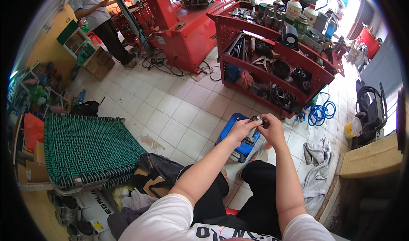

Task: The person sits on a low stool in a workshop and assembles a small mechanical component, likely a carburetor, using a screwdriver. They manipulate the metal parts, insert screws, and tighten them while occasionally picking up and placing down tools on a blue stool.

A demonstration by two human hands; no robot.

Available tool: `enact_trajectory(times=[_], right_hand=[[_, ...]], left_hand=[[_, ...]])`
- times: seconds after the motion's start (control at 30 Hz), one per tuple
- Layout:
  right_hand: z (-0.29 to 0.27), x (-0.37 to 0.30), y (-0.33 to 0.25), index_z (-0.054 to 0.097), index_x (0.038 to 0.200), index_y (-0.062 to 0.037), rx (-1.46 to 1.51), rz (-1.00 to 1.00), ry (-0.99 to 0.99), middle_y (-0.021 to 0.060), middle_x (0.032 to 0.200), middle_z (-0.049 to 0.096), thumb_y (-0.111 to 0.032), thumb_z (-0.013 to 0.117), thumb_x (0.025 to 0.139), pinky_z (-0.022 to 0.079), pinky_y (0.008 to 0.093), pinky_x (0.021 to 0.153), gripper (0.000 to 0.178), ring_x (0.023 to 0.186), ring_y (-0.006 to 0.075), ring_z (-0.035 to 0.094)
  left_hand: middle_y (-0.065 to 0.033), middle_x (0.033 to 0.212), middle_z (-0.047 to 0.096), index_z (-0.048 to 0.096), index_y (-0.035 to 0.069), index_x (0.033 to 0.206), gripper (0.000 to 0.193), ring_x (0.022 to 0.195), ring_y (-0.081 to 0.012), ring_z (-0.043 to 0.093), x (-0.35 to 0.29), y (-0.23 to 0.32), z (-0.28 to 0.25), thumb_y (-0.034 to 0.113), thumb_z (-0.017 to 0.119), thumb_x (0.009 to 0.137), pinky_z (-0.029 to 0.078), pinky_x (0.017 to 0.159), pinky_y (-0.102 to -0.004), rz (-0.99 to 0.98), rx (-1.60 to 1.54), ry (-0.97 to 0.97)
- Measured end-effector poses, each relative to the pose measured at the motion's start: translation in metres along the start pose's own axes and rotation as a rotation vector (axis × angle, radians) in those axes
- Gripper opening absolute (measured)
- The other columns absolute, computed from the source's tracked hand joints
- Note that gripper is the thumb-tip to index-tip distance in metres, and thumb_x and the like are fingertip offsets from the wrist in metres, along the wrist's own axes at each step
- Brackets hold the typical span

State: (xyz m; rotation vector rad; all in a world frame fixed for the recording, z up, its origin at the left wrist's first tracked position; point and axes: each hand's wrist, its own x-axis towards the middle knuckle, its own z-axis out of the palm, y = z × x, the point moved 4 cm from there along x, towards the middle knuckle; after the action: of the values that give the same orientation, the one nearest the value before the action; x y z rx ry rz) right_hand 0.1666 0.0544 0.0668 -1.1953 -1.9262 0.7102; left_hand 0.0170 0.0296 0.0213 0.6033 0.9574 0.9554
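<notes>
A small metal part [258,118] is held up between both hands, above and partly in front of a blue case [230,124] on the tiled floor [187,117]. The left hand [242,130] is closed on the part, with the thumb laid along it; the right hand [272,129] is curled around its far side, fingers bent and bearing on it. The part's exact form cannot be told, as it is largely covered by the fingers.

For sound handling, it is judged that the part should be steadied by one hand while any turning or pressing is done by the other, with force applied gradually. Fingertips should be placed clear of edges and pinch points. A low working height over the case is advised, so that a dropped piece may be found more easily. A grey cloth [318,152] is noted on the floor to the right, and a red tool cart [227,27] is noted beyond, within view.
</notes>
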Motion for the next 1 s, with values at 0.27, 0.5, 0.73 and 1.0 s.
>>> enact_trajectory(times=[0.27, 0.5, 0.73, 1.0], right_hand=[[-0.001, -0.001, -0.003, 0.069, 0.102, 0.0008, 0.006, 0.027, -0.009, 0.0132, 0.095, 0.068, -0.005, 0.078, 0.074, 0.055, 0.0356, 0.073, 0.030, 0.081, 0.0282, 0.068], [0.001, -0.002, 0.002, 0.069, 0.101, 0.0001, -0.024, 0.008, 0.022, 0.0137, 0.099, 0.070, -0.005, 0.079, 0.073, 0.055, 0.0371, 0.079, 0.030, 0.090, 0.0322, 0.069], [0.008, -0.004, 0.002, 0.069, 0.103, -0.0018, -0.059, -0.011, 0.046, 0.0139, 0.105, 0.072, -0.004, 0.079, 0.074, 0.056, 0.0394, 0.083, 0.030, 0.097, 0.0347, 0.070], [0.010, -0.001, 0.000, 0.069, 0.105, -0.0015, -0.002, 0.005, 0.034, 0.0144, 0.107, 0.072, -0.002, 0.078, 0.075, 0.056, 0.0393, 0.084, 0.031, 0.098, 0.0350, 0.070]], left_hand=[[0.0026, 0.092, 0.068, 0.070, 0.006, 0.107, 0.027, 0.080, -0.0050, 0.062, 0.005, -0.006, -0.004, 0.029, 0.077, 0.094, 0.050, 0.071, -0.0227, 0.050, 0.079, 0.004], [0.0021, 0.093, 0.067, 0.070, 0.006, 0.106, 0.028, 0.082, -0.0045, 0.060, 0.005, -0.004, -0.002, 0.028, 0.079, 0.092, 0.049, 0.072, -0.0226, 0.079, 0.083, 0.011], [0.0020, 0.093, 0.067, 0.069, 0.006, 0.106, 0.030, 0.084, -0.0044, 0.059, 0.004, -0.005, -0.003, 0.025, 0.083, 0.089, 0.047, 0.074, -0.0221, 0.126, 0.116, 0.030], [0.0015, 0.094, 0.067, 0.069, 0.006, 0.105, 0.028, 0.086, -0.0051, 0.060, 0.003, -0.002, -0.005, 0.023, 0.083, 0.088, 0.047, 0.076, -0.0227, 0.149, 0.117, 0.075]])
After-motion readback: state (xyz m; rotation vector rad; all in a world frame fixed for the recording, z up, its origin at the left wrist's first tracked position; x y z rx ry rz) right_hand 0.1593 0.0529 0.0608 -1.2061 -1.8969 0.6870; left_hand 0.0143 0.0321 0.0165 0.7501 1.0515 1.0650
